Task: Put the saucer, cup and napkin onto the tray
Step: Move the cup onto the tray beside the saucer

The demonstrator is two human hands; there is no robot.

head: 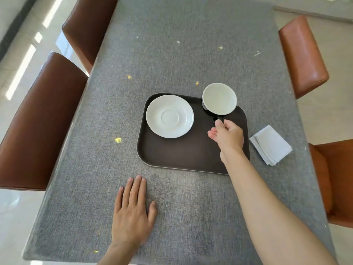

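Right hand pinching rigid, breakable cup by its handle over tray; left hand lying flat, fingers spread, on surface; soft napkin waiting.

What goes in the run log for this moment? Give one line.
saucer: on tray | cup: right hand at handle, over tray corner | napkin: on table, beside tray | left hand: flat on table

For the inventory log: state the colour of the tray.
The tray is dark brown, seen best in the head view.
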